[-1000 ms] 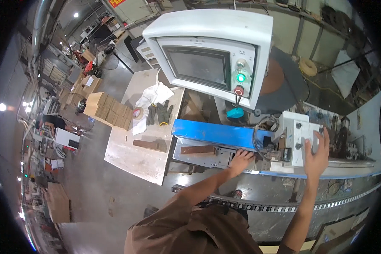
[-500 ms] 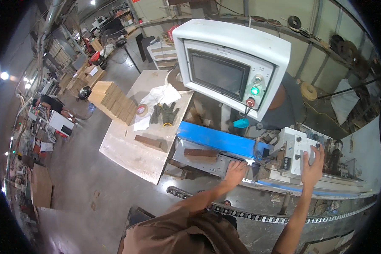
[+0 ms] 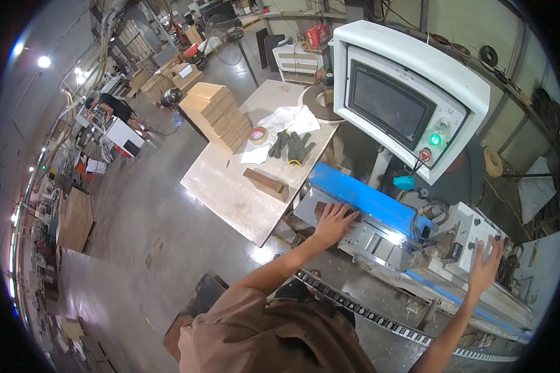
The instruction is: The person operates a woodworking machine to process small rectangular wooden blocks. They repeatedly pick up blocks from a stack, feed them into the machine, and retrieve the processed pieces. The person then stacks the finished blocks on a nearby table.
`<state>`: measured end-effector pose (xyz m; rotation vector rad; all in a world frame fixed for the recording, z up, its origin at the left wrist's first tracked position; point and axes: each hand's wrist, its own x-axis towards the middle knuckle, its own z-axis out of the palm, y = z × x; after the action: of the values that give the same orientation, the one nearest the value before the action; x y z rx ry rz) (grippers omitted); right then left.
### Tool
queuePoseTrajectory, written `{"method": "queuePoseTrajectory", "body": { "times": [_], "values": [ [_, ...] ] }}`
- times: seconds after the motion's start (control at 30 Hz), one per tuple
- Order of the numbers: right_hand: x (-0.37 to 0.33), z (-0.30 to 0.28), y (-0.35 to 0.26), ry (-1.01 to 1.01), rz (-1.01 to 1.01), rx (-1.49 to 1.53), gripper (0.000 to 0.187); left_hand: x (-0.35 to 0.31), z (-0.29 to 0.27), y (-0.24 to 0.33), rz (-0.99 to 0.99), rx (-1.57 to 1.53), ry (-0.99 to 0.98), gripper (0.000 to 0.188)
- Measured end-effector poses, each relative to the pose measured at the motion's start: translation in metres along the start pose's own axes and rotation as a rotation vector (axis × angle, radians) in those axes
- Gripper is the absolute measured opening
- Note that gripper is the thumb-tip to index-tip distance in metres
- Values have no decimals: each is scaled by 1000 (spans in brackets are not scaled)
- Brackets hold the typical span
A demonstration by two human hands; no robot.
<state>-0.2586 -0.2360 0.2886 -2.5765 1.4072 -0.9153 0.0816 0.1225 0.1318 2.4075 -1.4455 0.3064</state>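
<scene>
- Left hand (image 3: 333,222): flat, fingers spread, palm down on a brown wood piece (image 3: 330,211) that lies on the grey machine bed (image 3: 367,239); released, not clenched around anything.
- Wood piece: on the bed just below the blue guard (image 3: 361,198), mostly covered by the left hand, its ends showing on either side of the fingers.
- Right hand (image 3: 484,268): raised, fingers open, pressed against the white machine housing (image 3: 473,239) at the right end of the bed; released, grasping nothing.
- Control console (image 3: 410,93): white box with a dark screen, above the bed; a lit green button (image 3: 435,140) and a red button (image 3: 425,155) on its lower right corner.
- Table (image 3: 230,186): pale board top, left of the machine.
- Gloves (image 3: 292,148): dark pair, near the table's far edge, beside white paper (image 3: 280,121).
- Tape roll (image 3: 259,134): just left of the gloves, on the table.
- Wood block (image 3: 265,183): brown, lying near the table's right edge, well apart from the left hand.
- Stack of boards (image 3: 216,115): pale, at the table's far left corner.
- Another person (image 3: 109,105): far off, bent over a bench across the floor.
</scene>
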Motion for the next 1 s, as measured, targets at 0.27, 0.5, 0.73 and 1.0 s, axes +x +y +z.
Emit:
{"method": "queuePoseTrajectory", "body": {
  "times": [0.27,0.5,0.73,1.0],
  "values": [
    [-2,4,6,90,-35,54,42,24,-21,35,74,-92,-39,59],
    [2,-2,-16,108,66,28,46,10,83,130,266,-277,-165,59],
    [1,-12,-26,89,129,-8,46,37,169,133,371,-217,103,50],
    [2,-16,-27,94,140,41,48,33,160,116,438,-127,-80,65]
  ]
}}
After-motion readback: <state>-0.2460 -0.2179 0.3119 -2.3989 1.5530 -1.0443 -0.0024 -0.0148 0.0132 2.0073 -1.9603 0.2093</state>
